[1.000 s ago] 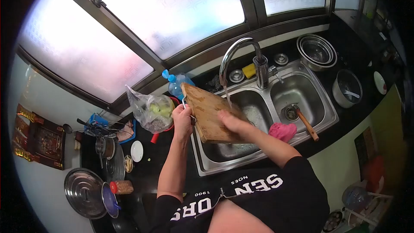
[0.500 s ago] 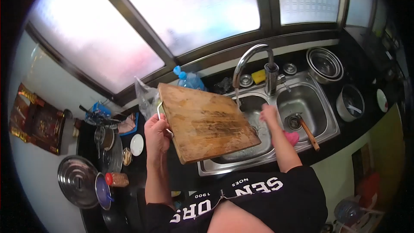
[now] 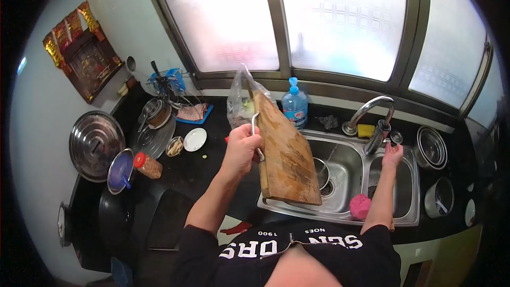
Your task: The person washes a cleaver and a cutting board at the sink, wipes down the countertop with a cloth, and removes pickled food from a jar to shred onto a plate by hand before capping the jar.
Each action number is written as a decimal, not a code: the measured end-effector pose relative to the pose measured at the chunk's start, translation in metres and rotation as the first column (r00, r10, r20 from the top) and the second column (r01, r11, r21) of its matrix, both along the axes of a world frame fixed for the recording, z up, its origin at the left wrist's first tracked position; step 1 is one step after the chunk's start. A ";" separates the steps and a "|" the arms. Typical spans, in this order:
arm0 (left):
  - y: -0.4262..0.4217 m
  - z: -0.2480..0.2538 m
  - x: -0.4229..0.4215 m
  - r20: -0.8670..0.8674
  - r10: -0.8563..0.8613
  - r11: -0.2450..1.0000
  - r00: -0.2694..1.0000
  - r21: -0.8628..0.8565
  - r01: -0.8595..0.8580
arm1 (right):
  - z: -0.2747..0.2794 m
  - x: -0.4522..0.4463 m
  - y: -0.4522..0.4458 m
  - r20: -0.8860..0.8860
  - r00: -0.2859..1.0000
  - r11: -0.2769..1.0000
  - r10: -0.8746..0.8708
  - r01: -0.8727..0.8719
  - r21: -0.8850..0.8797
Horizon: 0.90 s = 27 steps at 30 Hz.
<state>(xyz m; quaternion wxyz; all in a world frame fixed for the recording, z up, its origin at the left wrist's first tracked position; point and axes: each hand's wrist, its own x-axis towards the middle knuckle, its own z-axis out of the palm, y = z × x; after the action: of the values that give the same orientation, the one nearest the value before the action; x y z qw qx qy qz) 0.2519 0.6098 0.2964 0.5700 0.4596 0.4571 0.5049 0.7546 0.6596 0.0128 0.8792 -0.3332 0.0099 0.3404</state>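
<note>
My left hand (image 3: 244, 149) is closed round the metal handle of a thick wooden cutting board (image 3: 289, 154). The board is tilted on edge, its stained, wet-looking face over the left side of the sink (image 3: 345, 160). At the chrome faucet (image 3: 376, 137), my right hand (image 3: 393, 155) has its fingers on the small lever. I see no water falling from the spout. A pink cloth or sponge (image 3: 360, 206) lies on the sink near my right forearm. Part of a round rim (image 3: 326, 172) shows in the left basin behind the board.
Behind the board stand a plastic bag (image 3: 241, 103) and a blue-capped water bottle (image 3: 295, 107). A yellow sponge (image 3: 365, 131) lies behind the faucet. Nested metal bowls (image 3: 430, 146) and a pot (image 3: 440, 196) are at right. A white dish (image 3: 195, 139) and red-lidded jar (image 3: 149, 166) are left.
My right hand has moved from over the sink to the faucet lever. The board has turned more edge-on in my left hand. My view has swung left.
</note>
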 end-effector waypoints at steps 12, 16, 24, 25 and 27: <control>-0.015 0.025 -0.021 -0.022 -0.238 0.947 0.971 0.217 0.238 | -0.016 -0.253 -0.098 -0.219 0.111 0.106 0.969 -0.994 -0.035; -0.004 0.042 -0.047 -0.134 -0.438 0.861 0.889 0.224 0.458 | 0.017 -0.276 -0.095 -0.012 0.287 0.277 0.958 -0.913 0.301; 0.043 0.036 -0.144 -0.316 0.166 0.799 0.934 0.598 0.060 | 0.071 -0.322 -0.042 0.158 0.853 0.822 0.498 -0.522 0.228; 0.048 0.033 -0.160 -0.231 0.521 0.597 0.822 0.787 -0.157 | 0.082 -0.330 -0.031 0.252 0.901 0.912 0.353 -0.391 0.119; 0.051 0.007 -0.198 -0.084 0.546 0.649 0.833 0.672 -0.357 | 0.111 -0.354 -0.009 0.284 0.920 0.943 0.269 -0.311 0.115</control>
<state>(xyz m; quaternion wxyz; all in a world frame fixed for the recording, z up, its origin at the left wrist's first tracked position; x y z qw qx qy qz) 0.0538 0.6613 0.3037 0.1658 0.5591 0.4370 0.6847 0.4006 0.6503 0.1241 0.8359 -0.3026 -0.1841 0.4194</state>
